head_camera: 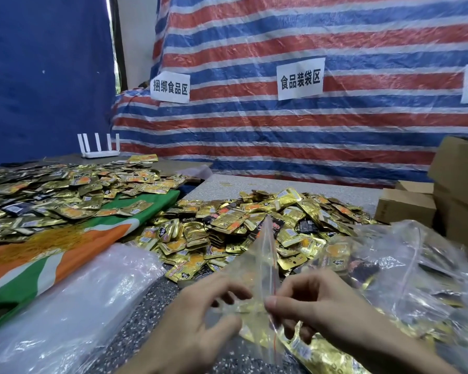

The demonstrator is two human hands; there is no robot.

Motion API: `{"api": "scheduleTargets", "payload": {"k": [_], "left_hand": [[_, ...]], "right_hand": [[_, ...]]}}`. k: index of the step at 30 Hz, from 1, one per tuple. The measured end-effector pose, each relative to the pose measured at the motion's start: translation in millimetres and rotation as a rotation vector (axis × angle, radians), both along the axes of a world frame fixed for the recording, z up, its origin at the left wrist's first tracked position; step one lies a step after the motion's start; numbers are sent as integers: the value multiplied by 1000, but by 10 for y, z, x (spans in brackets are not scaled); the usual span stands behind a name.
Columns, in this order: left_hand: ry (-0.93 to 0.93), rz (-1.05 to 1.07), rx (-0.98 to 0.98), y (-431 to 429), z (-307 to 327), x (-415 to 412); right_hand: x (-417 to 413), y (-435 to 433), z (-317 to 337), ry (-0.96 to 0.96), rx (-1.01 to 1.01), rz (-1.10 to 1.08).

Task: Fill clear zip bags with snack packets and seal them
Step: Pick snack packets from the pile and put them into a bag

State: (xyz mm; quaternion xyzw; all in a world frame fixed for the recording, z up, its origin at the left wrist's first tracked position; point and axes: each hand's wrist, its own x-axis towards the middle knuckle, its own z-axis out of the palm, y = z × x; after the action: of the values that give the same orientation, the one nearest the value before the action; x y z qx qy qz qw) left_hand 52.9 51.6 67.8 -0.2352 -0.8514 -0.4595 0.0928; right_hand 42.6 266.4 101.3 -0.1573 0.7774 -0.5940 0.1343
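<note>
The clear zip bag [257,265] is held up just above the near edge of the desk [152,314], between both hands. Its red zip line [274,268] runs lengthwise away from the person, rising from the fingers to a far corner that points over the pile of snack packets [254,220]. The right hand [319,303] is nearer the strip, with thumb and forefinger pinching it at its near end. The left hand [200,319] curls its fingers on the bag's left wall, just beside the strip. Any run along the seal would probably go forward, away from the body. Gold foil shows low in the film, but I cannot tell whether it is inside or underneath. The mouth's state is unclear, and the bag's lower end is cut off.
</note>
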Motion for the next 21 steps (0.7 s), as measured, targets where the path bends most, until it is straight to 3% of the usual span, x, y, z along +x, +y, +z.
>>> {"api": "scheduleTargets", "payload": {"k": [2, 7, 12, 16, 21], "left_hand": [[-102, -37, 158, 55, 56, -14], [-244, -118, 268, 151, 75, -46], [-345, -14, 454, 62, 58, -98], [-350, 90, 550, 32, 43, -140], [-521, 20, 743, 122, 93, -157]], "right_hand": [[15, -18, 2, 27, 14, 32], [42, -17, -16, 8, 3, 75], [18, 102, -56, -15, 23, -126], [6, 148, -109, 270, 167, -234], [63, 95, -115, 808, 391, -55]]}}
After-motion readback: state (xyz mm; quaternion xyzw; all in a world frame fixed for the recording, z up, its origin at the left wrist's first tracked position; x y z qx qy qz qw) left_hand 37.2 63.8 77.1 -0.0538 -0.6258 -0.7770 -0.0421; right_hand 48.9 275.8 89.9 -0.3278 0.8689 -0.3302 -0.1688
